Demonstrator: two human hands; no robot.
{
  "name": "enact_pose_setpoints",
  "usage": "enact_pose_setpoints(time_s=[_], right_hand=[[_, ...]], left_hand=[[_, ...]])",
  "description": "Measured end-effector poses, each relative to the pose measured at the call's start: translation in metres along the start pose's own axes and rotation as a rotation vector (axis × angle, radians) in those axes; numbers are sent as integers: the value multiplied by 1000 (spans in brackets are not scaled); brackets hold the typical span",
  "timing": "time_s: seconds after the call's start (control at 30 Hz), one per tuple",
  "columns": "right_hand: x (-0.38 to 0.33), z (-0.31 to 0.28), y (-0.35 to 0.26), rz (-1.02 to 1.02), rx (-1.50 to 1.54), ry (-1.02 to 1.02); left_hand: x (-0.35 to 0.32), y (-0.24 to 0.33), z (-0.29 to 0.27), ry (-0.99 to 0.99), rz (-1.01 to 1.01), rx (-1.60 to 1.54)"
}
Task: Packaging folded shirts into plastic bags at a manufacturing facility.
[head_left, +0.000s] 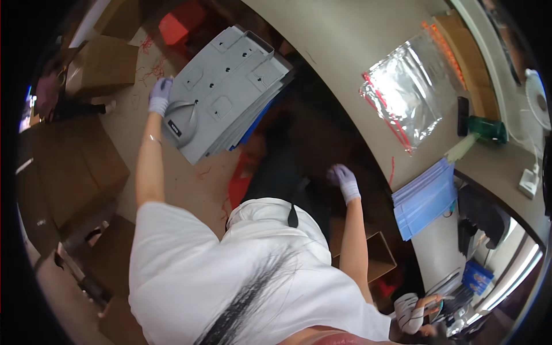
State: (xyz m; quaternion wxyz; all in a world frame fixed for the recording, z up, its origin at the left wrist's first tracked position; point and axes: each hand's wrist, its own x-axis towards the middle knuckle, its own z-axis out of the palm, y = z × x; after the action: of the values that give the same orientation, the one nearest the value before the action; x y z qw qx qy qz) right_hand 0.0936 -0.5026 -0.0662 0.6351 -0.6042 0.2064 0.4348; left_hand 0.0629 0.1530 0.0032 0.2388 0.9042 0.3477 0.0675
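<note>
A stack of flat grey panels [227, 75] with stitched-looking outlines and small black fittings lies at the upper left, with blue layers showing at its lower right edge. On its near left corner rests a rounded grey piece [183, 123], cap-like, with a small black label. My left hand [161, 93], in a thin lavender glove, is beside the stack's left edge, just above the rounded piece. Its fingers are curled, and what they hold, if anything, is hidden. My right hand [345, 181], gloved alike, hangs over the dark gap beside the table, fingers loosely bent, holding nothing visible.
To the right a curved table [339, 63] carries clear plastic bags [411, 86] with red edges, a blue folded stack [425, 192] and a green cylinder [487, 129]. Cardboard boxes [103, 66] stand at left, red plastic stools [181, 23] nearby. Another person [411, 310] sits at lower right.
</note>
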Motion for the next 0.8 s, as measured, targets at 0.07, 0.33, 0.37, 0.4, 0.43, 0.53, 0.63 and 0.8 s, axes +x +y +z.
enact_pose_setpoints(time_s=[0.07, 0.33, 0.37, 0.4, 0.43, 0.53, 0.63, 0.8], right_hand=[[46, 30, -22, -21, -20, -131], [305, 66, 117, 400, 176, -137], [314, 99, 121, 478, 130, -85], [327, 121, 121, 498, 123, -128], [332, 141, 117, 520, 141, -166], [326, 178, 119, 589, 168, -240], [291, 188, 116, 641, 184, -276], [284, 196, 90, 696, 245, -314]], left_hand=[[60, -27, 35, -264, -109, 84], [168, -15, 220, -1109, -462, -100], [156, -17, 203, -1250, -287, -95], [165, -35, 182, -1226, -328, -79], [168, -44, 174, -1210, -363, -74], [169, -72, 154, -1176, -456, -100], [161, -90, 146, -1154, -519, -157], [135, -96, 127, -1126, -572, -229]])
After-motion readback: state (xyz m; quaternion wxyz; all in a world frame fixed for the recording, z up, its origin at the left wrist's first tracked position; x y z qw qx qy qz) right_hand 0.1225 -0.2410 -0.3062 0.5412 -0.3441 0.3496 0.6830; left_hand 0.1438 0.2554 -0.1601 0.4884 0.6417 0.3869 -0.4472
